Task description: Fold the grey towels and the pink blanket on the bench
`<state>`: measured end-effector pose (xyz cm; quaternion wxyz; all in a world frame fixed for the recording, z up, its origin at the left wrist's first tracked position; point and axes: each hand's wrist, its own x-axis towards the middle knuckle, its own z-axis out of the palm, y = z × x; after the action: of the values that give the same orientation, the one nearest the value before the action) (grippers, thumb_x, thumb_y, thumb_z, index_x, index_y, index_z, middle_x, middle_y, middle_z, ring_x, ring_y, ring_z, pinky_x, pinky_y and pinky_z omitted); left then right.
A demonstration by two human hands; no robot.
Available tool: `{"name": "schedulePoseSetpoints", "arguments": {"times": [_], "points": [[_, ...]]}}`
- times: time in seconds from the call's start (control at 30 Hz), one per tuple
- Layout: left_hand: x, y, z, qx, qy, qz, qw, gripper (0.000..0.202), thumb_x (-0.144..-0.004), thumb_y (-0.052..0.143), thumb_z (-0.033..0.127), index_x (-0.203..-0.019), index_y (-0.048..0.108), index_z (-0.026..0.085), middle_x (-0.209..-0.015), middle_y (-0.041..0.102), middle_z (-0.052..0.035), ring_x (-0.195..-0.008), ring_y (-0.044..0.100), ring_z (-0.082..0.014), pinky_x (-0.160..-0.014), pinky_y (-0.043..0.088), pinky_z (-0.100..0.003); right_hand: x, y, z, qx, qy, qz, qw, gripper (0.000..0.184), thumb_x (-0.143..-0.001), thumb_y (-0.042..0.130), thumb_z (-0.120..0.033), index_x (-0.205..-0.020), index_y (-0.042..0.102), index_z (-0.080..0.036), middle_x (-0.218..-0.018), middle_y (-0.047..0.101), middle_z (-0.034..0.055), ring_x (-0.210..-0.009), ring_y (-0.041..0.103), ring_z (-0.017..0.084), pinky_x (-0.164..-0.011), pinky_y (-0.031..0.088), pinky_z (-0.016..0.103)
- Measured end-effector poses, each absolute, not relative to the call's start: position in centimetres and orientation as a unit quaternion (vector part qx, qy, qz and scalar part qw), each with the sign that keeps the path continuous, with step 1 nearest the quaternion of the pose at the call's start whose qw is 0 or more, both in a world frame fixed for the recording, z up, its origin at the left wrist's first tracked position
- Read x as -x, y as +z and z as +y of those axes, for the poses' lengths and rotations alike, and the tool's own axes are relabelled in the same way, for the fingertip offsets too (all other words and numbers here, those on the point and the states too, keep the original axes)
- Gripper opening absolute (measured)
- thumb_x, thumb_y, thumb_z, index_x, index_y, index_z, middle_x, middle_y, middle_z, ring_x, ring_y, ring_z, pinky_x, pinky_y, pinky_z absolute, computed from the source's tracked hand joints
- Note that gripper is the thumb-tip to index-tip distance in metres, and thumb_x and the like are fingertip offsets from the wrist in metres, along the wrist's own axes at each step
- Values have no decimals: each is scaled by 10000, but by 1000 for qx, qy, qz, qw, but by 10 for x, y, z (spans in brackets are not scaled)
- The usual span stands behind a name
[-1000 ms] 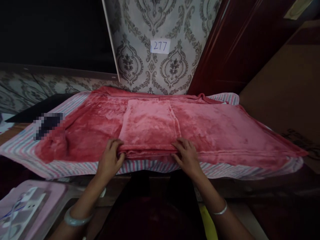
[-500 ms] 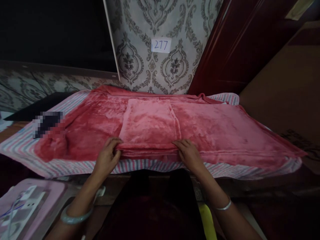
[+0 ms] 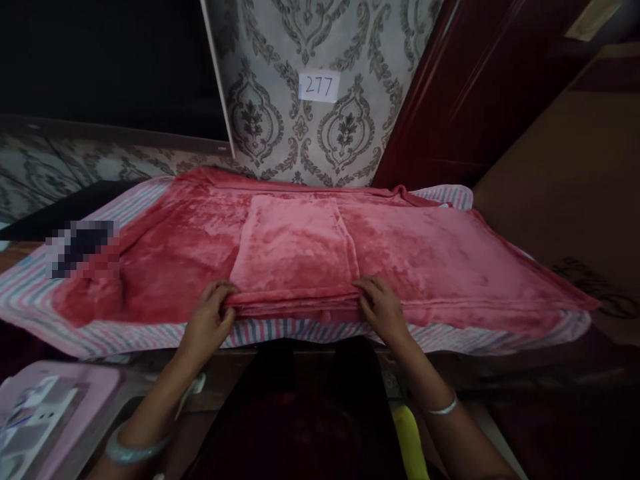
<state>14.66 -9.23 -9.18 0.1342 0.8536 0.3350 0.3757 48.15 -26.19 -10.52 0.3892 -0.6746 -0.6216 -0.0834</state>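
A plush pink-red blanket [image 3: 425, 253] lies spread over a striped cloth [image 3: 145, 337]. Its middle part is folded over into a layered square panel [image 3: 295, 247]. At the near left corner of that panel, my left hand [image 3: 210, 313] pinches the folded edge between thumb and fingers. My right hand [image 3: 383, 307] grips the same edge near the panel's right corner. Between the hands the stacked layers show as a slightly raised front edge. My fingertips are partly hidden in the plush.
Behind the blanket stands a patterned wall with a paper label [image 3: 319, 87] reading 277. A dark screen [image 3: 110, 67] is at the upper left, a cardboard box [image 3: 565, 167] at the right. A pink container lid [image 3: 95, 387] with a power strip [image 3: 37, 420] lies lower left.
The view has shifted slightly to the right. My right hand sits a little farther from my left along the panel's front edge; both still grip it.
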Motion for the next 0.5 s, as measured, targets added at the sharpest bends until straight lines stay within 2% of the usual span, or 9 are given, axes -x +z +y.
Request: {"name": "schedulePoseSetpoints", "arguments": {"times": [0.1, 0.2, 0.33, 0.5], "points": [[-146, -95, -89, -853, 385, 329, 125, 239, -806, 476, 192, -994, 622, 210, -1058, 629, -84, -1038, 625, -251, -951, 531, -405, -483, -101, -261, 702, -71, -612, 357, 458, -805, 499, -94, -1215, 666, -211, -1112, 602, 104, -1007, 614, 236, -860, 543, 371], [-146, -98, -86, -857, 383, 327, 113, 247, -807, 481, 198, -1008, 624, 212, -1071, 627, -84, -1046, 626, -245, -949, 533, -391, -485, -100, -262, 710, -70, -618, 329, 522, -779, 510, -62, -1239, 670, -251, -1161, 597, 84, -992, 624, 221, -840, 554, 351], [-145, -101, -85, -859, 380, 328, 103, 243, -813, 490, 219, -1015, 624, 213, -1099, 627, -86, -1056, 627, -246, -940, 537, -383, -490, -106, -265, 679, -125, -628, 359, 524, -804, 500, -28, -1220, 692, -283, -1118, 631, 60, -984, 632, 199, -831, 554, 321], [-144, -107, -85, -869, 378, 306, 86, 237, -840, 466, 207, -1019, 621, 206, -1098, 620, -89, -1040, 636, -235, -902, 546, -363, -495, -120, -267, 647, -137, -652, 370, 516, -813, 460, 7, -1184, 702, -256, -1112, 653, 68, -1021, 626, 201, -855, 551, 333]]}}
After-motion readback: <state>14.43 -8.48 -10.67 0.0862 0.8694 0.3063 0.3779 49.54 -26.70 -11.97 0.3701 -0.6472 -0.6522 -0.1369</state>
